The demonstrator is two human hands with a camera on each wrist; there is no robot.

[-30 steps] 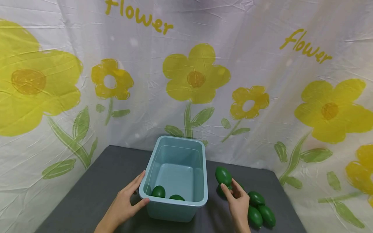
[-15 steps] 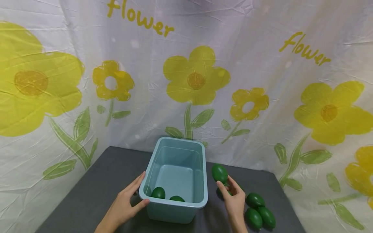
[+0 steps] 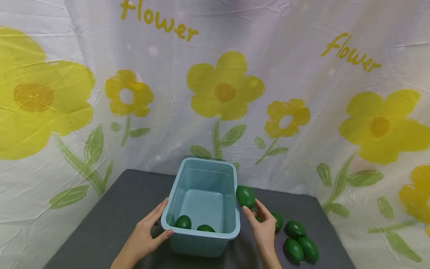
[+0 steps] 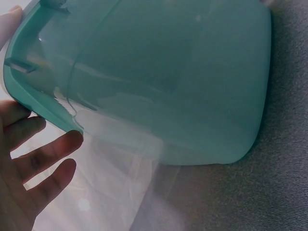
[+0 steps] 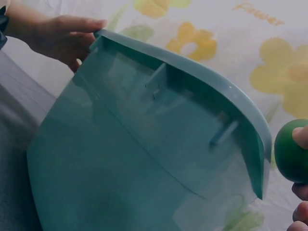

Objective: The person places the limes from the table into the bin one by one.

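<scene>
A light blue plastic bin (image 3: 198,243) stands on the dark grey table. My left hand (image 3: 144,231) holds its near left corner, thumb on the front rim and fingers along the side; the left wrist view shows some fingertips (image 4: 72,140) at the rim. My right hand (image 3: 263,224) pinches a smooth dark green oval fruit (image 3: 245,197), avocado-like, beside the bin's right rim. In the right wrist view this green fruit (image 5: 290,151) appears just right of the rim. Two similar fruits, one a whole green oval (image 3: 183,222), lie inside the bin, partly hidden by its front wall.
More green fruits (image 3: 307,248) lie in a cluster on the table at the right. Another green fruit (image 3: 277,222) sits behind my right hand, partly covered. A white cloth (image 3: 161,123) printed with yellow flowers hangs behind the dark table (image 3: 141,186).
My right hand has moved left with the green fruit, from above the other fruits to the bin's right rim. The left hand and the bin stay in place.
</scene>
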